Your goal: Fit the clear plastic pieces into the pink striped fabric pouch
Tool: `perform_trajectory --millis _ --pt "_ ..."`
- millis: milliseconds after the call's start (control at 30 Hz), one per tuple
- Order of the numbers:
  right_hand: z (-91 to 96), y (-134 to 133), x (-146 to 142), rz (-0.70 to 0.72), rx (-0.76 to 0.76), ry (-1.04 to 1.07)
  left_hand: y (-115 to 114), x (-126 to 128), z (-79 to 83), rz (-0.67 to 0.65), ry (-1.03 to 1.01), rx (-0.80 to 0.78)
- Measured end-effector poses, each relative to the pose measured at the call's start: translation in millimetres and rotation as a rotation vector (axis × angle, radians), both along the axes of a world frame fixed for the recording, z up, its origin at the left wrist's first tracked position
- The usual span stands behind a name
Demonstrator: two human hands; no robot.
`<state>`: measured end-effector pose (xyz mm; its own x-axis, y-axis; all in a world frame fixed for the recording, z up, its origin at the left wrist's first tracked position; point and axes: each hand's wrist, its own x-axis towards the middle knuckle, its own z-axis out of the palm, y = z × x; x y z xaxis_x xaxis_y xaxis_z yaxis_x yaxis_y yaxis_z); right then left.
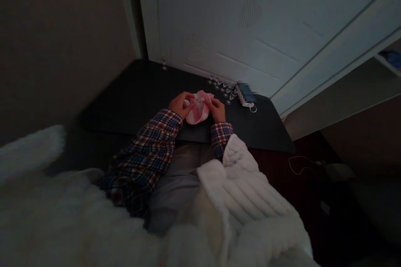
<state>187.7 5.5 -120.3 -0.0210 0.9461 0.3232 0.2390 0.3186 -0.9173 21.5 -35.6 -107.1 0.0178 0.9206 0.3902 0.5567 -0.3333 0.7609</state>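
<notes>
A small pink and white striped cloth (198, 113) lies on the dark table (131, 100) in front of me. My left hand (179, 104) grips its left upper edge with fingers curled. My right hand (216, 109) pinches its right upper edge. Both hands hold the cloth's top bunched between them. Something tiny and shiny sits at the cloth's top between my fingers; I cannot make out what it is. Plaid sleeves cover both wrists, and a white fluffy sleeve lies over my right forearm.
A row of several small clear glass pieces (223, 87) stands behind the cloth near a white panelled door (250, 29). A phone (246, 94) with a white ring lies to their right. A white cable (297, 164) lies on the floor at right.
</notes>
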Motion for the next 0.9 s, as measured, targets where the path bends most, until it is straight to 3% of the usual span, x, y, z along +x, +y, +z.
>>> perform_trajectory --millis 167,400,733,900 --pt "5.7 -7.9 -1.2 0.074 0.000 0.075 -8.0 -4.6 2.3 0.003 -0.022 -0.021" --pt "16.8 -19.9 0.1 0.116 -0.015 0.105 -11.2 -2.4 5.8 0.045 -0.029 -0.173" --pt "18.2 -28.7 -5.8 -0.027 -0.129 0.259 -9.2 12.0 9.3 0.017 -0.163 -0.344" --pt "14.4 -41.9 -22.6 -0.058 -0.154 0.269 -10.3 6.0 8.2 0.063 -0.249 -0.311"
